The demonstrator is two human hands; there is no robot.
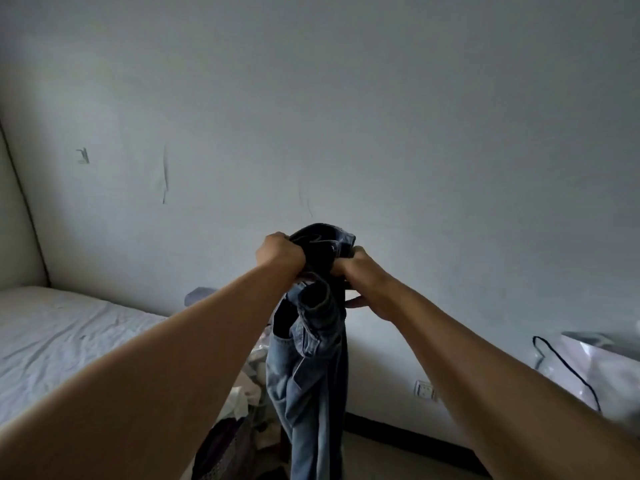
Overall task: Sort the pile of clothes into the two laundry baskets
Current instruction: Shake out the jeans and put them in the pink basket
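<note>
Both hands were raised in front of the wall [381,116], fingers curled tight around the bunched top of a pair of jeans [308,368]. The left hand [281,255] gripped the left side of the bundle and the right hand [363,275] gripped the right side, close together. Below the grip the pale blue legs hung straight down. Under them, lower left, lay a pile of clothes [242,403] beside a bed [62,337]. Lower right of the grip stood a white bag [609,365].

Below my hands, the jeans [308,375] run past the bottom edge; the clothes pile [242,410] is half hidden behind my left forearm.
</note>
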